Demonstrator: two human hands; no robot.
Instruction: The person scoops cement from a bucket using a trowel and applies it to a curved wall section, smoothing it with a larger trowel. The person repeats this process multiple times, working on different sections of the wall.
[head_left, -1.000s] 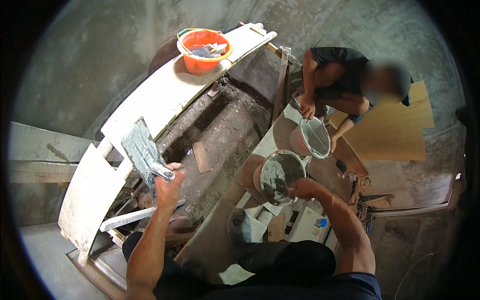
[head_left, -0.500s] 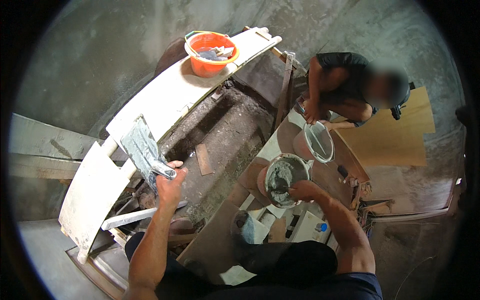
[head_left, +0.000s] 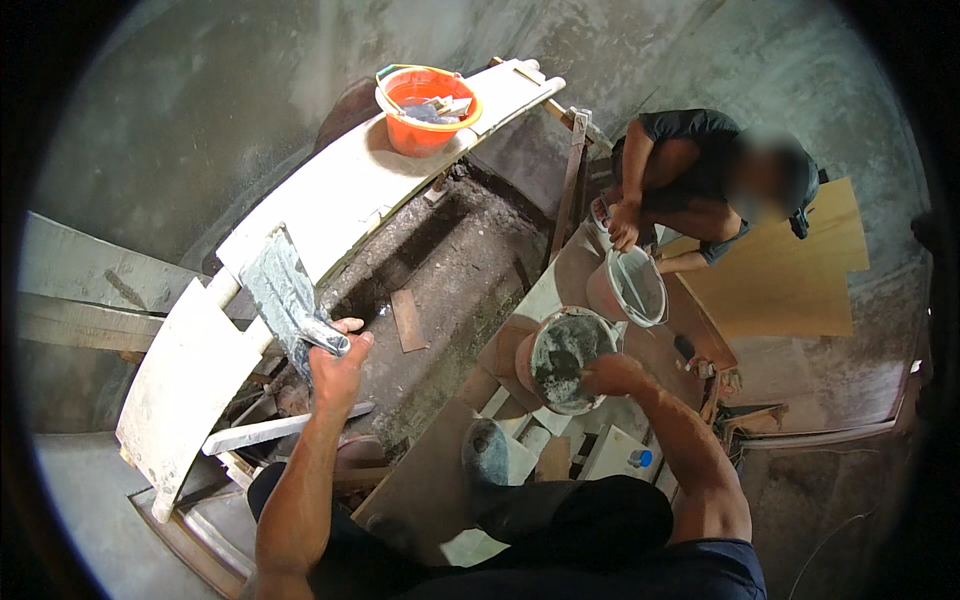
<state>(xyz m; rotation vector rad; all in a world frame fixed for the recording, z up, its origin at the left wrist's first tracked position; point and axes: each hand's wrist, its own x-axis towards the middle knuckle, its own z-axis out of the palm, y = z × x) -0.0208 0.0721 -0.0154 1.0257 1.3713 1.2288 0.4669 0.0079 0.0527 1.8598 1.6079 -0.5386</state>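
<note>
One grey-smeared trowel (head_left: 274,284), left of the bucket (head_left: 523,362), likely light, stiff and slick-faced, best held by its handle, where my left hand (head_left: 338,374) is clamped, my right hand (head_left: 614,375) at the bucket's right rim, its grip unclear.

Strong light falls from above and the right, bleaching the white plank (head_left: 325,195) until its surface detail nearly washes out. Near the plank's far end the orange bucket (head_left: 428,138) throws a dark shadow leftward. Small highlights glint on the trowel (head_left: 275,280); the mortar bucket (head_left: 537,357) shades the board to its left, and the right hand (head_left: 612,376) looks dim. Below the plank's inner edge, the ground sinks into gloom. A soft blur masks the co-worker's head (head_left: 768,178). Fisheye distortion bows straight edges, and black fills the corners.
</note>
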